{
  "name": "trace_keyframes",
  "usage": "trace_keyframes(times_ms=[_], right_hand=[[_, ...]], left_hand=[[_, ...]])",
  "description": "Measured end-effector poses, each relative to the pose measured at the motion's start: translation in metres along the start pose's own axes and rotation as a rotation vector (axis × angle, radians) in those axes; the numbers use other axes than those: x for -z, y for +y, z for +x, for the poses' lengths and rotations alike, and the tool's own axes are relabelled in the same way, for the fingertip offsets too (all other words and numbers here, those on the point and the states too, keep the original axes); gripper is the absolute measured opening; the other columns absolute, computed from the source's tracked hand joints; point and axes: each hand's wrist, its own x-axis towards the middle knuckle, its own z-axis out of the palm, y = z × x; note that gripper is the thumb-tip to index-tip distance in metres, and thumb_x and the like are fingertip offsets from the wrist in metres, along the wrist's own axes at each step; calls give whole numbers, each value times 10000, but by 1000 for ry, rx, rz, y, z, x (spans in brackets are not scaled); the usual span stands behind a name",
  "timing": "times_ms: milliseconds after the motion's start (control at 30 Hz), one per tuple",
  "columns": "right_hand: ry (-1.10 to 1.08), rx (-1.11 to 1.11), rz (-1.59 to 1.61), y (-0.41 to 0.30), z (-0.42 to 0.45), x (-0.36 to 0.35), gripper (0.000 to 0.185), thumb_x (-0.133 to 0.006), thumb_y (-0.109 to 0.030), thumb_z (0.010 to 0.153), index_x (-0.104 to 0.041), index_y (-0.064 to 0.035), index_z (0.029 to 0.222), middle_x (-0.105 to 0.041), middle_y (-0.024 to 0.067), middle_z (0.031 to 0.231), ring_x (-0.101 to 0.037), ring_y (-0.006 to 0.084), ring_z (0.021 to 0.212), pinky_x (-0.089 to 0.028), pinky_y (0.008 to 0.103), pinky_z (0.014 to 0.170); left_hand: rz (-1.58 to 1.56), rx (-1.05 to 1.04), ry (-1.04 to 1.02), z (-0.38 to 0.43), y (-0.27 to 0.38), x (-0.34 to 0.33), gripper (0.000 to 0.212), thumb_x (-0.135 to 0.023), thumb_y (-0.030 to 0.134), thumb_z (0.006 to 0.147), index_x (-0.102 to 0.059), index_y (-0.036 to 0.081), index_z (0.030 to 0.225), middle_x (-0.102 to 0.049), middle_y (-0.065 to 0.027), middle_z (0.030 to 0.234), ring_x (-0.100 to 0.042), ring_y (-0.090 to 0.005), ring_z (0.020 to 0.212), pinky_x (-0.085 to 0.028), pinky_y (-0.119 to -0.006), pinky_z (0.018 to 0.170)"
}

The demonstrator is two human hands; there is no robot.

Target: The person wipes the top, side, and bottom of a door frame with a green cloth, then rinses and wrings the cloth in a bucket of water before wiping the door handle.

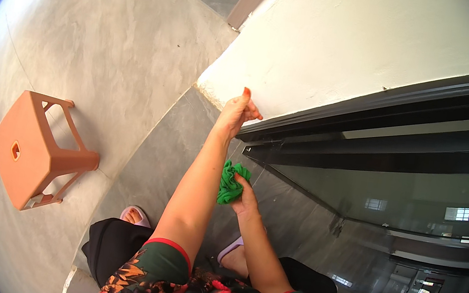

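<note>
My left hand (pixel 241 113) reaches forward, close to the lower edge of the white wall (pixel 340 62) and the end of the dark door frame (pixel 292 116). It holds nothing; the thumb stands away from the bent fingers. Whether it touches the wall, I cannot tell. Lower down, my right hand (pixel 246 197) grips a crumpled green cloth (pixel 231 184), with the thumb pressed on top. My left forearm hides the cloth's left side.
An orange plastic stool (pixel 29 149) stands at left on the pale concrete floor (pixel 119 40). Darker grey flooring (pixel 158 145) lies under my feet, in light purple slippers (pixel 139 216). A glass door panel (pixel 424 200) with reflections fills the right side.
</note>
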Motion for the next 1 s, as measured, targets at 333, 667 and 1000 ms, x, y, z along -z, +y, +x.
trace_keyframes(times_ms=[333,667,1000], right_hand=[[-83,-62,-221,-12,5,-22,350,-692,-107,821,-553,-60,1139,-630,75,1043,-629,228,945,-523,393,818],[-147,-144,-477,-10,6,-61,381,-700,-89,814,-557,-45,1165,-642,93,1065,-635,217,965,-529,365,832],[-266,-360,-874,-45,-4,-96,398,-725,-89,794,-535,-41,1141,-625,63,1043,-619,172,966,-515,328,836]], left_hand=[[-92,67,362,-34,-44,102,335,-696,381,850,-585,96,986,-647,-94,980,-587,-243,1042,-366,-494,980],[-724,-7,278,-56,-30,126,749,-652,415,872,-283,127,1456,-393,-135,1461,-367,-271,1356,-169,-570,1102],[-771,118,372,-56,-31,115,808,-655,50,831,-218,216,1490,-377,-141,1461,-401,-299,1331,-334,-538,1043]])
